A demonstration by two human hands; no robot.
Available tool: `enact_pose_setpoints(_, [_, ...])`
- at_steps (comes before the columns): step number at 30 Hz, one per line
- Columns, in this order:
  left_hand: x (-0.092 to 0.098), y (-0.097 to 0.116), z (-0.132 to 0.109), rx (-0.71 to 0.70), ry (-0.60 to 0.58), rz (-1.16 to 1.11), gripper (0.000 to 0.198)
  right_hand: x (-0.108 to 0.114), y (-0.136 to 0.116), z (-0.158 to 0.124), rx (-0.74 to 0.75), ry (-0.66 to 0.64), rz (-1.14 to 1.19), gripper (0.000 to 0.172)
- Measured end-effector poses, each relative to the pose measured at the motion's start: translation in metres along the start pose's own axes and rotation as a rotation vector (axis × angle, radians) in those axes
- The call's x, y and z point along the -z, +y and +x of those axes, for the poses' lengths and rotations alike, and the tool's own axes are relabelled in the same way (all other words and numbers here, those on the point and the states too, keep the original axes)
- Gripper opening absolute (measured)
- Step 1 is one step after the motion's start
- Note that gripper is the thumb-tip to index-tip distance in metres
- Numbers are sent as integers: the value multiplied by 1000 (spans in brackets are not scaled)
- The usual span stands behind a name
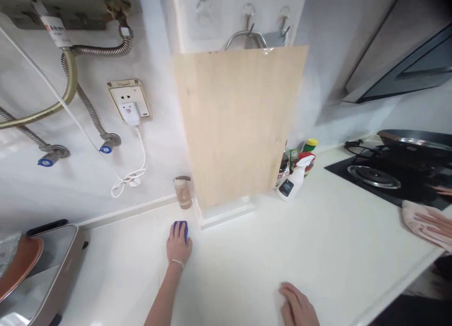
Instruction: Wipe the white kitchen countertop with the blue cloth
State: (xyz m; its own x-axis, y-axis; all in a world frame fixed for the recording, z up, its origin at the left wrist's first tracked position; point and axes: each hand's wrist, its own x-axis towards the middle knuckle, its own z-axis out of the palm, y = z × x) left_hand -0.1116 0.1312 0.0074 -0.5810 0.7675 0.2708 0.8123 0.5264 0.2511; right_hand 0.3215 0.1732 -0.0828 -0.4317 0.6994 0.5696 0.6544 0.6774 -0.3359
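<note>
Standing at the far left, a grey electric pan (64, 276) is set on the white counter (226, 269), well apart from both hands. To its right, the left hand (179, 248) is shown palm down, its fingers laid over a blue pad (186, 232) and its thumb brought close to the right-hand side, so that the pad is held against the counter. The pad (sponge or folded cloth, which cannot be told) is seen directly ahead of the palm, beneath the fingers; its long axis appears to be lined up roughly with them, directed toward the wall (164, 147), although much of it is covered. Just beyond the pad, a clear vessel (182, 194) is placed; to the right, the front of a white column (228, 217) is masked by a wooden board (240, 123). By the right hand (300, 307), cut off at the lower edge, nothing is seen to be grasped: its fingers are slackly bent. From it the pad is found ahead and to the left, well apart, the left hand being the nearer. Farther back, a white spray bottle (294, 180) is stood beside the column; at far right, a pink cloth (425, 222) is laid by a black cooktop (409, 187).
</note>
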Motion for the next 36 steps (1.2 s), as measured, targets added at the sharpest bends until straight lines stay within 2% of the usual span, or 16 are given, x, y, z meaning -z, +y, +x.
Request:
enact_pose_setpoints(6, [5, 46, -99, -294, -70, -169, 67, 17, -25, 10, -82, -52, 56, 27])
enact_pose_setpoints(8, [9, 54, -118, -358, -91, -260, 66, 19, -28, 11, -85, -53, 61, 27])
enact_pose_setpoints(10, [16, 54, -126, -314, -101, -360, 57, 20, -29, 11, -85, -55, 61, 27])
enact_pose_setpoints(13, [29, 42, -119, -94, -158, -479, 37, 20, -28, 11, -78, -56, 69, 27])
enact_pose_setpoints(15, [38, 30, -106, 15, -208, -503, 32, 19, -28, 10, -71, -49, 75, 27])
enact_pose_setpoints(20, [54, 2, -73, 129, -225, -472, 27, 18, -27, 10, -50, -19, 88, 27])
enact_pose_setpoints(23, [59, -1, -67, 143, -248, -475, 28, 17, -26, 10, -43, -8, 85, 26])
enact_pose_setpoints(26, [69, 8, -71, 55, -299, -519, 32, 17, -26, 10, -44, 0, 76, 27])
enact_pose_setpoints(30, [99, 31, -77, -131, -405, -583, 33, 17, -26, 10, -41, 1, 65, 28])
enact_pose_setpoints(33, [122, 51, -76, -293, -553, -624, 36, 16, -26, 9, -44, 0, 60, 28])
enact_pose_setpoints(36, [124, 76, -69, -495, -697, -609, 36, 15, -25, 9, -47, 12, 50, 28])
